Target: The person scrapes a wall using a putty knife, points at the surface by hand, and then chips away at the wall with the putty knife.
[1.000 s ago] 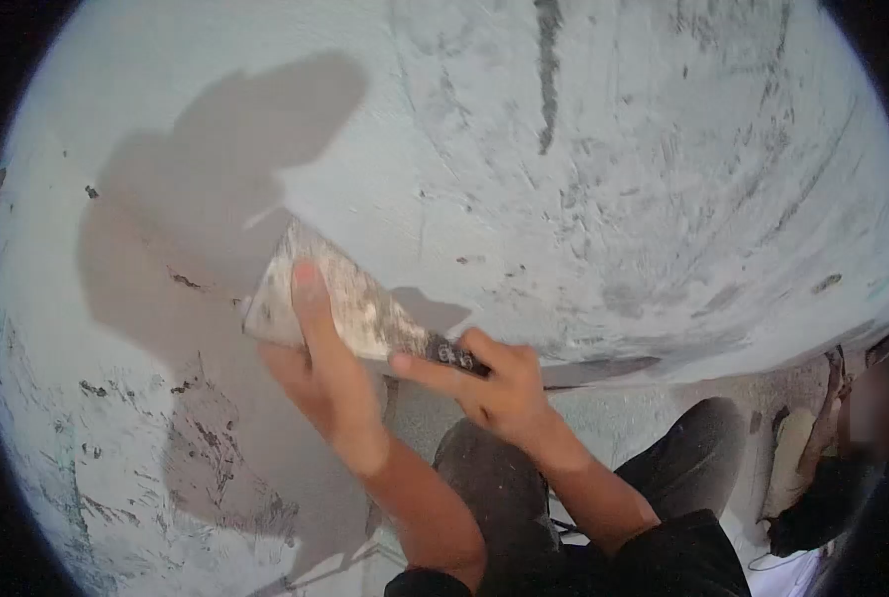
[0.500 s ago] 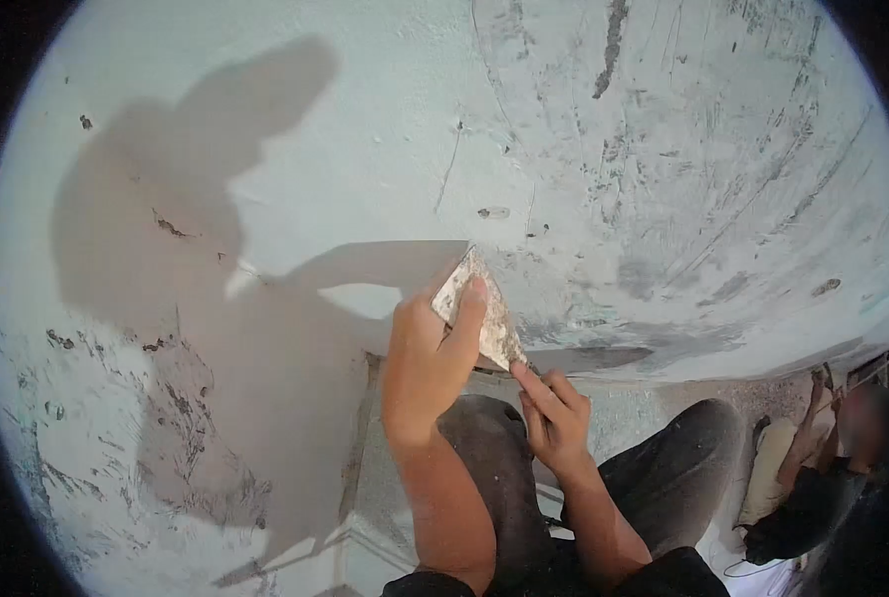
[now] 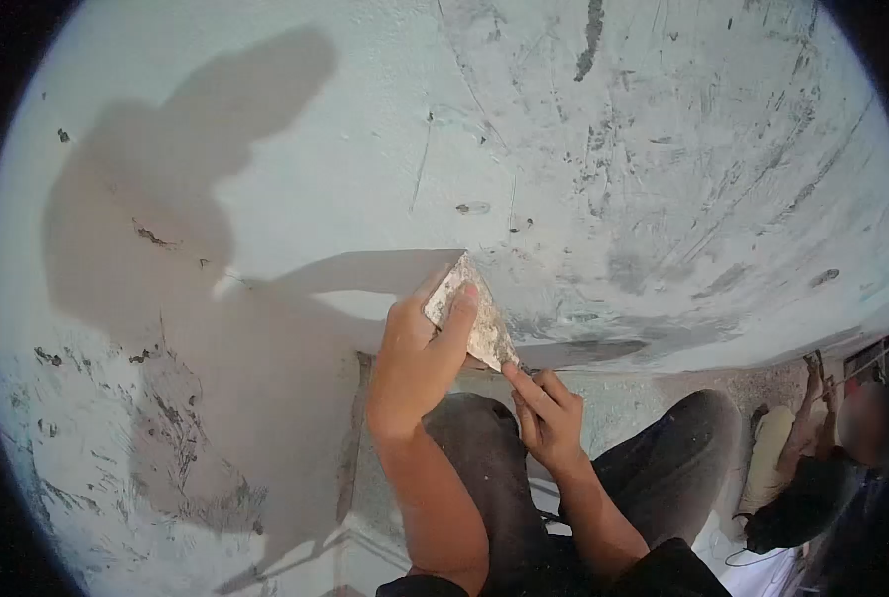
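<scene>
A flat, triangular scraper blade (image 3: 479, 318), off-white and stained with dried plaster, lies against the wall surface (image 3: 345, 129). My left hand (image 3: 420, 348) grips its left side, the thumb pressed on its face and the other fingers hidden behind it. At its lower right corner is my right hand (image 3: 547, 410), closed around the narrow end, with the index finger stretched along the blade's corner. The handle is mostly hidden by my fingers. Dark scratches and patches mark the wall above and to the right of the blade.
My bent knees (image 3: 678, 448) are below my hands. At the far right another person (image 3: 808, 493) in dark top and light trousers sits or crouches near the wall's lower edge. A shadow of my head and arms falls across the wall's left part. A thin cable lies at lower right.
The wall marks have shifted slightly left in view. Both hands and the blade have moved a little left together, with the same grip.
</scene>
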A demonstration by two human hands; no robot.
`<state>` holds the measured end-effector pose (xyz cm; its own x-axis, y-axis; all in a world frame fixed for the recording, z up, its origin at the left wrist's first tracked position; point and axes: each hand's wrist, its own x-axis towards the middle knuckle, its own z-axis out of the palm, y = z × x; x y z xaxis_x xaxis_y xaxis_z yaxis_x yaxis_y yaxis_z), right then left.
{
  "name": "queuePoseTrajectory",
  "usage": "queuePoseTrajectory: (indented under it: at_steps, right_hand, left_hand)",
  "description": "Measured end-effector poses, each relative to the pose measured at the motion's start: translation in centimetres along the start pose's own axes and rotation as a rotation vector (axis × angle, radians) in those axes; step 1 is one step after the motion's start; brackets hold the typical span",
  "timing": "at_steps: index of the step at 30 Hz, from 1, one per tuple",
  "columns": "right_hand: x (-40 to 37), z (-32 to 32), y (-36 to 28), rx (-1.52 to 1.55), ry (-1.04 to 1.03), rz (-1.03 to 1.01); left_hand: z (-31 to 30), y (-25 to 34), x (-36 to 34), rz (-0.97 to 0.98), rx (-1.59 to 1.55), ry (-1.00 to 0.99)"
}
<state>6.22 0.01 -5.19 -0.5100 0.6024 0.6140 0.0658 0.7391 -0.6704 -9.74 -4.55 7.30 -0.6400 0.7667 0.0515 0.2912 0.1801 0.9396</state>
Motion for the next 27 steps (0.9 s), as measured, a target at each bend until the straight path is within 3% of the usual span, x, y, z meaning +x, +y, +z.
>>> queuePoseTrajectory:
  at_steps: [3, 12, 16, 18, 19, 21, 23, 25, 27]
  right_hand:
    - [-0.1, -0.1, 0.2, -0.021, 0.025, -0.009]
    - [-0.5, -0.3, 0.2, -0.085, 0.037, 0.011]
    - [-0.5, -0.3, 0.3, -0.087, 0.038, 0.011]
    - [-0.3, -0.4, 0.5, -0.071, 0.029, 0.004]
    - [0.0, -0.4, 0.7, -0.07, 0.029, 0.008]
    - [1.2, -0.6, 0.8, -0.101, 0.024, -0.086]
    - [1.7, -0.6, 0.5, -0.059, 0.031, -0.081]
    - [1.7, -0.4, 0.3, -0.046, 0.044, -0.077]
    - [2.6, -0.4, -0.1, -0.048, 0.054, -0.112]
  left_hand:
    - [0.4, 0.6, -0.2, -0.121, -0.22, -0.069]
    - [0.4, 0.9, -0.3, -0.223, -0.249, -0.083]
    - [0.4, 1.2, -0.5, -0.17, -0.182, -0.082]
    - [0.7, -0.2, 0.0, 0.085, 0.155, 0.113]
    - [0.7, 0.1, -0.2, 0.083, 0.157, 0.111]
    - [0.6, 1.5, -0.7, -0.129, -0.1, 0.108]
    - [0.8, 1.1, -0.4, -0.106, -0.021, 0.125]
    - [1.6, 0.2, -0.1, 0.059, 0.064, 0.354]
    - [1.2, 0.9, -0.3, 0.001, -0.082, 0.329]
